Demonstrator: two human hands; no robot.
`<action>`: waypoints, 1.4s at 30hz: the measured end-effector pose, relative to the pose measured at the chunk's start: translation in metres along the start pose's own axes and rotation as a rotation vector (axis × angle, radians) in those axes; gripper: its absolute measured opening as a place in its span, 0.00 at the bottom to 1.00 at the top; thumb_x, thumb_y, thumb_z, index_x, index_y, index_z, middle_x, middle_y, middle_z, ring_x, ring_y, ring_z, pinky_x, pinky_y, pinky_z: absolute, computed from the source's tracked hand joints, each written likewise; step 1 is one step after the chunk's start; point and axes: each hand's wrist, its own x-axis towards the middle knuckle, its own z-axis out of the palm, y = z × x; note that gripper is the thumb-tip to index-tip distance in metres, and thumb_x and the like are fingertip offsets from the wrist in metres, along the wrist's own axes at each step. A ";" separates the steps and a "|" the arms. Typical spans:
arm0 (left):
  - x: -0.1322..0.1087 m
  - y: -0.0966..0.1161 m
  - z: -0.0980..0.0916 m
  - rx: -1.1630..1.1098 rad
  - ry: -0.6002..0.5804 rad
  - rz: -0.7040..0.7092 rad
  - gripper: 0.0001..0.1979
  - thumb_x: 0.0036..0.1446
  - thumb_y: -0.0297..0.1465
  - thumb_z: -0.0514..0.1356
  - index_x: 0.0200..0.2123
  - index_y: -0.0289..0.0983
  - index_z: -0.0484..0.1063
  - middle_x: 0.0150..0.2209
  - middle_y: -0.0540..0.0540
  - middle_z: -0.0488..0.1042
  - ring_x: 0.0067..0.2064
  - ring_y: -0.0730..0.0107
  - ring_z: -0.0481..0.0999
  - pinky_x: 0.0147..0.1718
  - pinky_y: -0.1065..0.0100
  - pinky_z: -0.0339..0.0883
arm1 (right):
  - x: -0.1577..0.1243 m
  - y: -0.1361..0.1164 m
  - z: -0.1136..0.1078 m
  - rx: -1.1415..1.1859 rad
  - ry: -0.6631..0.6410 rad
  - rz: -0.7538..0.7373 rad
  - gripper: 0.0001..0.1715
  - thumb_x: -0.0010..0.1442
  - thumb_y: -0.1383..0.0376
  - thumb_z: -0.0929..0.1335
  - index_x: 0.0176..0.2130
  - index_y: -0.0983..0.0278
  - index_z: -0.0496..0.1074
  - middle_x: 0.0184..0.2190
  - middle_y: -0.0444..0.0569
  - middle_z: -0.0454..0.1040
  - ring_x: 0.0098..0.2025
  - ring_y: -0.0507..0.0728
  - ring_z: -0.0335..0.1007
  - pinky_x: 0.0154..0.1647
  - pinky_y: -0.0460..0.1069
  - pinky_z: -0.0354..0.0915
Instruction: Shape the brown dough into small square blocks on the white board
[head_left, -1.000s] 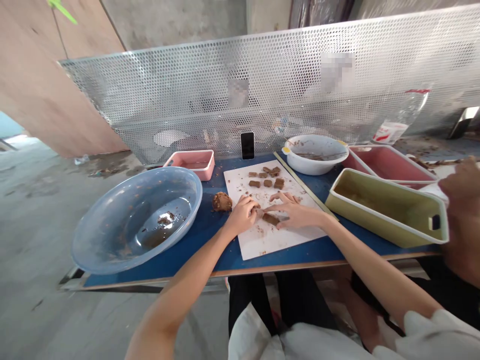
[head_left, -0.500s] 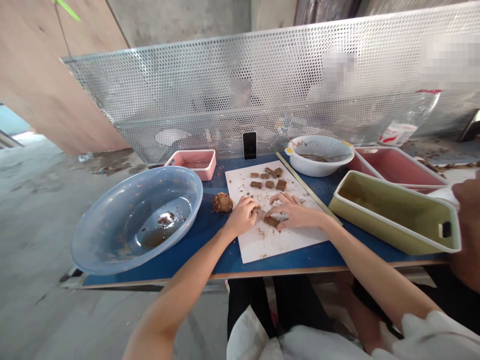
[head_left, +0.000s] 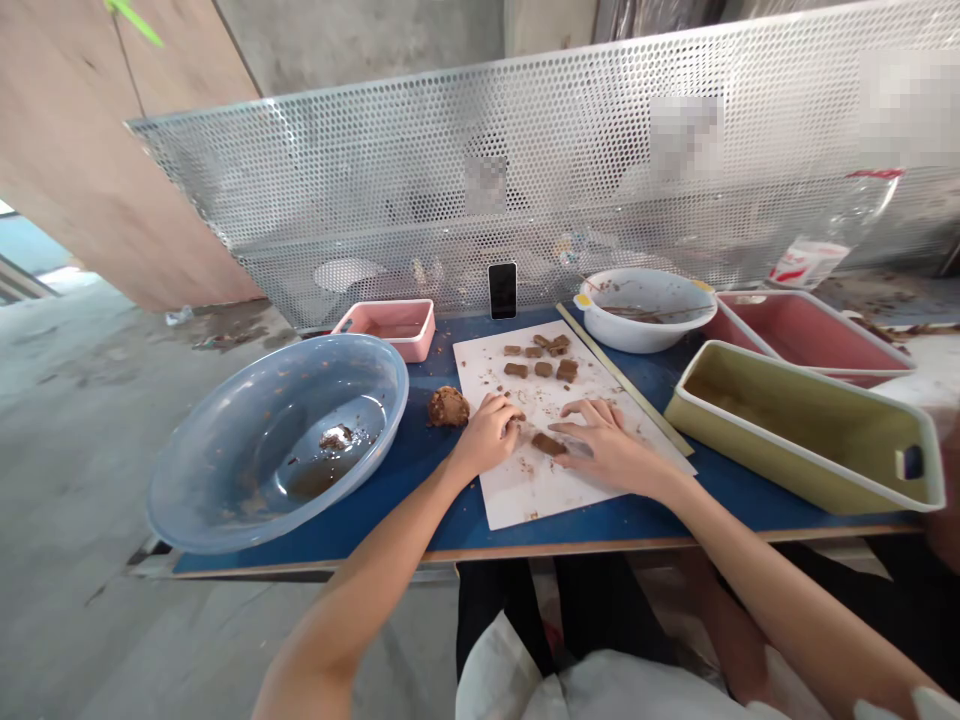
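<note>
A white board (head_left: 540, 490) lies on the blue table, scattered with brown crumbs. Near its middle rests a brown block (head_left: 549, 444), just left of my right hand (head_left: 604, 445), whose fingers are spread with nothing between them. My left hand (head_left: 491, 435) is at the board's left side, its fingers curled together around something I cannot make out. Several small brown pieces (head_left: 544, 369) sit in rows on the upper part of the board. A rough brown lump (head_left: 448, 407) is on the table just left of my left hand.
At the left stands a large blue basin (head_left: 277, 440) with murky water. A pink basket (head_left: 390, 330), a phone (head_left: 502, 291) and a white bowl (head_left: 645, 310) line the back. Rightward are a green bin (head_left: 810, 430), pink bins (head_left: 817, 335) and a plastic bottle (head_left: 832, 235). A wooden strip (head_left: 626, 380) edges the board.
My right hand has moved right, away from the brown block, which now shows fully on the board. My left hand has hardly moved. The view has shifted slightly.
</note>
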 end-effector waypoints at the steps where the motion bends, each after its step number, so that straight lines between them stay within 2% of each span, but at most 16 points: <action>1: 0.000 0.000 0.000 0.001 -0.003 0.001 0.13 0.69 0.20 0.56 0.45 0.38 0.80 0.45 0.40 0.78 0.55 0.50 0.76 0.59 0.49 0.77 | -0.003 -0.003 0.005 -0.036 0.039 0.037 0.24 0.76 0.44 0.70 0.61 0.49 0.84 0.66 0.58 0.73 0.69 0.77 0.64 0.67 0.77 0.64; 5: 0.000 0.000 0.000 0.006 -0.009 0.002 0.13 0.68 0.20 0.57 0.45 0.39 0.80 0.45 0.40 0.78 0.55 0.50 0.75 0.59 0.49 0.77 | -0.007 -0.023 0.023 -0.143 0.181 0.159 0.24 0.76 0.42 0.70 0.51 0.54 0.87 0.66 0.62 0.73 0.68 0.81 0.62 0.63 0.78 0.62; 8: 0.000 0.001 0.000 -0.001 -0.012 0.005 0.13 0.69 0.19 0.56 0.45 0.38 0.80 0.46 0.40 0.78 0.56 0.50 0.76 0.60 0.48 0.77 | -0.005 -0.041 0.032 -0.142 0.255 0.235 0.24 0.77 0.44 0.69 0.46 0.56 0.86 0.65 0.63 0.73 0.68 0.80 0.62 0.62 0.77 0.61; 16: 0.001 0.000 0.000 0.000 -0.004 0.013 0.14 0.68 0.18 0.57 0.45 0.39 0.80 0.46 0.41 0.79 0.57 0.51 0.76 0.59 0.50 0.78 | 0.009 -0.069 0.046 -0.116 0.302 0.412 0.17 0.76 0.52 0.70 0.44 0.58 0.86 0.64 0.63 0.73 0.67 0.77 0.62 0.63 0.74 0.60; 24: 0.000 0.001 0.000 -0.011 0.009 0.026 0.13 0.69 0.18 0.57 0.44 0.38 0.79 0.46 0.40 0.79 0.56 0.52 0.76 0.59 0.50 0.78 | 0.011 -0.069 0.050 -0.095 0.334 0.417 0.16 0.76 0.55 0.70 0.42 0.57 0.86 0.63 0.61 0.74 0.67 0.76 0.61 0.63 0.72 0.60; 28: 0.001 0.000 0.000 -0.001 0.012 0.018 0.13 0.68 0.18 0.57 0.44 0.38 0.79 0.45 0.41 0.79 0.55 0.52 0.76 0.58 0.51 0.78 | 0.001 -0.066 0.049 -0.132 0.330 0.395 0.17 0.76 0.52 0.70 0.46 0.59 0.85 0.62 0.63 0.73 0.65 0.77 0.62 0.59 0.70 0.64; 31: 0.001 -0.001 0.000 0.009 0.010 0.015 0.13 0.67 0.18 0.58 0.44 0.38 0.79 0.46 0.41 0.79 0.55 0.52 0.76 0.58 0.51 0.77 | -0.005 -0.064 0.048 -0.153 0.354 0.385 0.19 0.77 0.50 0.69 0.45 0.59 0.85 0.61 0.64 0.74 0.63 0.77 0.62 0.59 0.70 0.64; 35: 0.001 0.000 0.000 0.016 -0.002 0.019 0.13 0.68 0.18 0.58 0.44 0.38 0.79 0.46 0.41 0.79 0.55 0.52 0.76 0.58 0.52 0.77 | -0.009 -0.063 0.048 -0.144 0.359 0.368 0.21 0.79 0.51 0.67 0.45 0.58 0.85 0.61 0.63 0.75 0.64 0.76 0.62 0.58 0.70 0.64; 40: 0.001 0.000 -0.001 0.004 0.011 0.021 0.13 0.68 0.18 0.58 0.44 0.38 0.79 0.46 0.41 0.79 0.55 0.52 0.76 0.59 0.51 0.77 | -0.018 -0.058 0.051 -0.139 0.341 0.376 0.22 0.79 0.49 0.66 0.51 0.58 0.84 0.63 0.65 0.73 0.65 0.78 0.61 0.59 0.73 0.65; 42: 0.001 0.000 -0.001 0.004 0.013 0.020 0.13 0.68 0.18 0.57 0.44 0.38 0.79 0.46 0.41 0.79 0.55 0.52 0.76 0.59 0.50 0.77 | -0.023 -0.057 0.051 -0.138 0.366 0.390 0.22 0.79 0.48 0.66 0.49 0.57 0.85 0.64 0.64 0.72 0.66 0.79 0.60 0.59 0.74 0.64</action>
